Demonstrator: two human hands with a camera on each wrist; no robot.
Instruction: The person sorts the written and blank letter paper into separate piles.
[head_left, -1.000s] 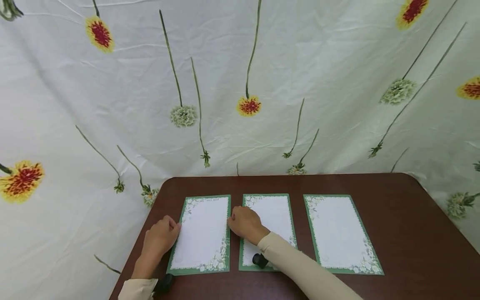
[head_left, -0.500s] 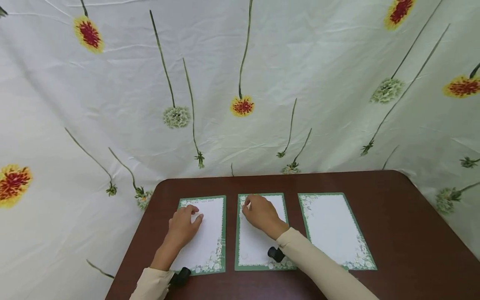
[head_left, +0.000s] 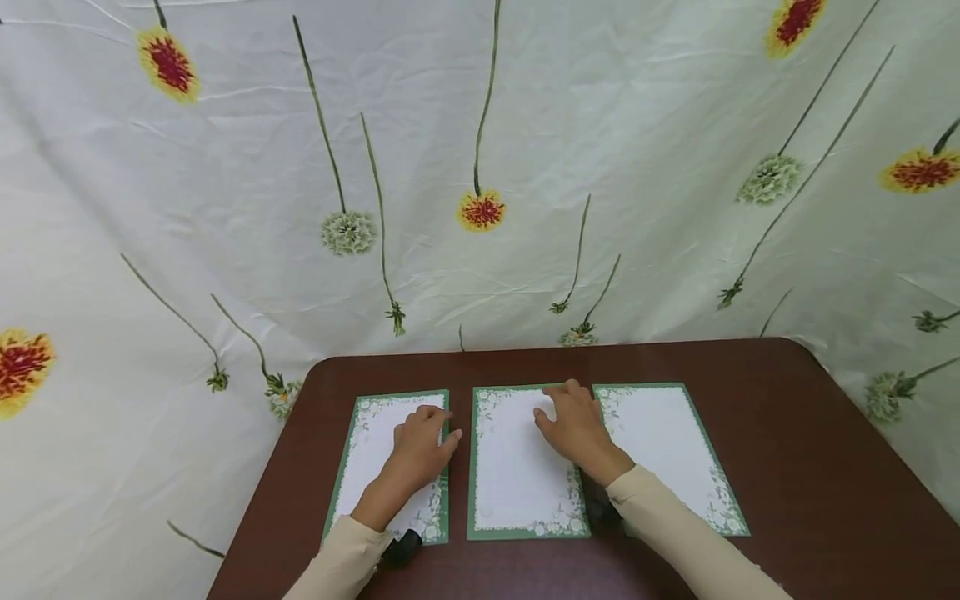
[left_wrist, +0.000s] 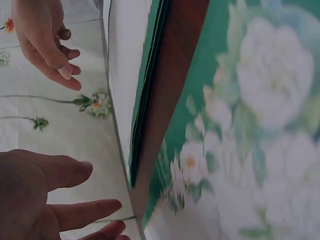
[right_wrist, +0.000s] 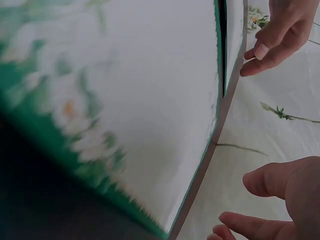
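Note:
Three white sheets with green, flower-printed borders lie in a row on the table. My left hand (head_left: 420,450) hovers over the left sheet (head_left: 367,458), its loosely spread fingers near that sheet's right edge. Over the upper right corner of the middle sheet (head_left: 517,467) is my right hand (head_left: 577,425), fingers relaxed and thumb apart. Its forearm crosses the lower part of the right sheet (head_left: 667,433). Nothing shows between the fingers of either hand; in the left wrist view, the left hand (left_wrist: 35,195) has its thumb and fingers apart.
The dark brown table (head_left: 810,467) has rounded far corners. Behind it hangs a white cloth (head_left: 420,83) printed with flowers. A black wrist camera (head_left: 402,547) sits at the left cuff. The middle sheet's edge (left_wrist: 145,95) looks layered in the left wrist view.
Both hands have moved right: the left from the left sheet's left edge across it, the right from between the left and middle sheets to the middle sheet's far right corner. Their fingers have loosened.

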